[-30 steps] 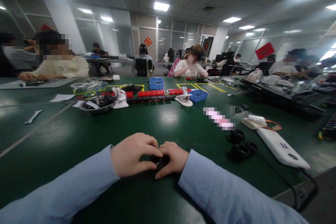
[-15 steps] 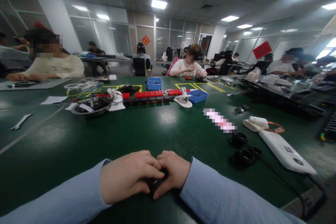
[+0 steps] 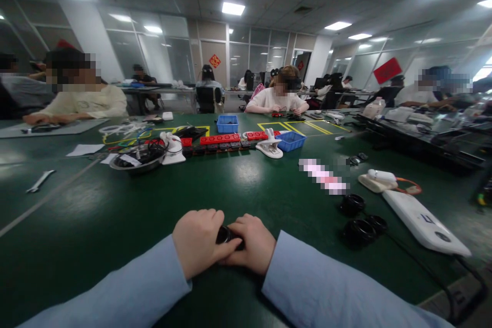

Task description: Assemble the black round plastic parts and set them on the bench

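Observation:
Near the front of the green table [image 3: 246,189], my left hand [image 3: 199,241] is closed around the left side of a glossy black round piece [image 3: 223,234]. My right hand [image 3: 253,242] grips the same piece from the other side, and the two thumbs come close together over its front. Fingers cover most of the piece, so its exact kind does not show. To the right of my hands lie several black ring-like pieces [image 3: 359,231], which look similar in colour and gloss.
A white power bank [image 3: 426,223] with a black cable lies at the right. Farther back are a metal bowl [image 3: 138,164] of cables, a red-topped row of blocks [image 3: 220,140], a white clip [image 3: 269,147] and a blue bin [image 3: 291,141]. A wrench [image 3: 40,181] lies left. People sit across the table.
My left hand has turned more upright and shifted right, now wrapped round the black piece. More of the piece shows between the hands. The view has shifted slightly.

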Available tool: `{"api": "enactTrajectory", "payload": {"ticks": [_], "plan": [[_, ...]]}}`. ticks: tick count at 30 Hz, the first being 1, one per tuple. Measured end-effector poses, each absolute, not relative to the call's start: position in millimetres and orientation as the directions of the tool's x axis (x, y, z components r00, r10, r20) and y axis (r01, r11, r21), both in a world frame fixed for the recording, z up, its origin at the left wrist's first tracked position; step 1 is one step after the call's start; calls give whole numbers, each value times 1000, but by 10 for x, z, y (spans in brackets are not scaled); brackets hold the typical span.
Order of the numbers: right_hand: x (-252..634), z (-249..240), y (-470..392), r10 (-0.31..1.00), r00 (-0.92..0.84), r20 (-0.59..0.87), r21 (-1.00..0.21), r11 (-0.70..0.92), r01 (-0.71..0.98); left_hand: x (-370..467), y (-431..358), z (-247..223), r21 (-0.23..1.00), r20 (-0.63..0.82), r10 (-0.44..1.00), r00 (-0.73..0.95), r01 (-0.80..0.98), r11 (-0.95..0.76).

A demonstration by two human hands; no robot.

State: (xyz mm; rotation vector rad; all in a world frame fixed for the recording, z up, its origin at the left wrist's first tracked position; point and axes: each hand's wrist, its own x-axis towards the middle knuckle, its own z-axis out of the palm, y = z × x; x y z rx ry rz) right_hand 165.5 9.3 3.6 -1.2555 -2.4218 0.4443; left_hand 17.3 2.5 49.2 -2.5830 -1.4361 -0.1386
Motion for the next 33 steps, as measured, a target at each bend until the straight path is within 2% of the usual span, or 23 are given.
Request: {"api": "enactTrajectory", "payload": {"ticks": [3,5,12,16,19,22,27,33], "plan": [[1669,50,97,825,-540,167,-432,554,712,158,59,472,-118,168,821,545,838,-532],[1683,61,102,818,-554,154,-436,559,705,138,72,479,-73,135,822,553,833,-548],[1734,108,135,777,-616,125,-444,600,666,-62,152,658,286,219,696,684,637,-716],[1751,116,145,723,-683,105,-436,651,622,-152,208,744,463,102,596,796,493,-737],[1748,112,144,683,-723,99,-427,686,589,-180,250,718,535,52,487,872,387,-751],[1740,119,137,678,-730,81,-433,684,587,-196,291,670,558,21,433,901,349,-753],[1735,149,121,700,-713,46,-449,652,611,-205,291,668,534,-33,462,886,407,-741],[1736,137,129,705,-706,72,-469,648,600,-55,121,781,350,-96,645,758,633,-691]]}}
